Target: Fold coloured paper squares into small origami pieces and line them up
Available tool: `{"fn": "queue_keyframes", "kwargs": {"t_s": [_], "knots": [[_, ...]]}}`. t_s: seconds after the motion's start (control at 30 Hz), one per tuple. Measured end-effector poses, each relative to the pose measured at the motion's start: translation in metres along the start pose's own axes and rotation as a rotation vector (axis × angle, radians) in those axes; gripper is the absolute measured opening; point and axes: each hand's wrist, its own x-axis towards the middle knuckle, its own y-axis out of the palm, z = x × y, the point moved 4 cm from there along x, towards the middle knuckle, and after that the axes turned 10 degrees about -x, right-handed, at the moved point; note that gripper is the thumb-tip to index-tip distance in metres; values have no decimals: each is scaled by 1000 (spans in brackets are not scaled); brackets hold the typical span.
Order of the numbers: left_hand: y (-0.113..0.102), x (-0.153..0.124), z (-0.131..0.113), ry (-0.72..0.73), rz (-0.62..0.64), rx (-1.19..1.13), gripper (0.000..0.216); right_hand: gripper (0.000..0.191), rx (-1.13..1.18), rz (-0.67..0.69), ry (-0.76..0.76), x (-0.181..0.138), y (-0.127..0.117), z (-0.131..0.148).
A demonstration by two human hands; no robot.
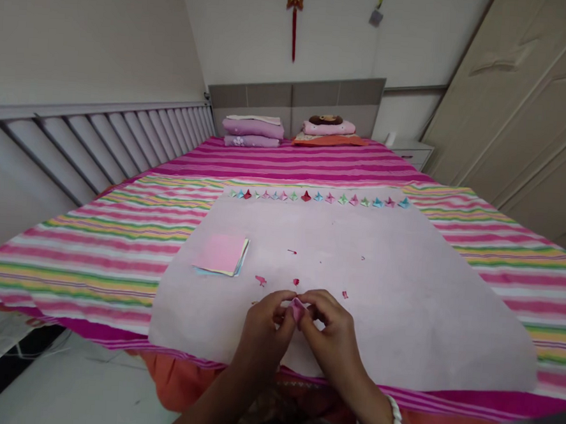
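A small pink folded paper piece (pixel 297 309) is pinched between both my hands, just above the near part of a pale sheet (pixel 402 296). My left hand (pixel 269 323) grips its left side with thumb and forefinger. On the other side, the fingertips of my right hand (pixel 327 320) close on the same paper; a white beaded bracelet circles that wrist. Parts of the folds are hidden by my fingers. Little red scraps (pixel 260 280) lie scattered beyond my hands. To the left rests a stack of square paper (pixel 220 253), pink on top.
A row of small folded paper shapes (pixel 306 196) in several colours lines the sheet's far edge. Beneath is a bed with a striped cover (pixel 95 226). Folded bedding (pixel 252 130) sits by the headboard (pixel 251 98). A rail (pixel 125 125) runs along the left, a wardrobe (pixel 525 92) stands right.
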Motion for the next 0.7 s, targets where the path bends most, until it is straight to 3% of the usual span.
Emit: {"fn": "queue_keyframes", "kwargs": {"t_s": [0.17, 0.3, 0.43, 0.6, 0.7], "knots": [[-1, 0, 1, -46, -12, -2, 20, 9, 125, -11, 88, 1, 0, -7], [-2, 1, -4, 53, 14, -43, 21, 5, 295, -14, 220, 3, -1, -14], [-2, -1, -10, 177, 131, -29, 28, 7, 452, 20, 358, 4, -2, -19], [-1, -5, -15, 320, 222, 86, 43, 5, 512, -6, 407, 4, -5, -20], [-1, -3, -13, 301, 180, 107, 32, 4, 526, 28, 408, 3, -5, -19]]}}
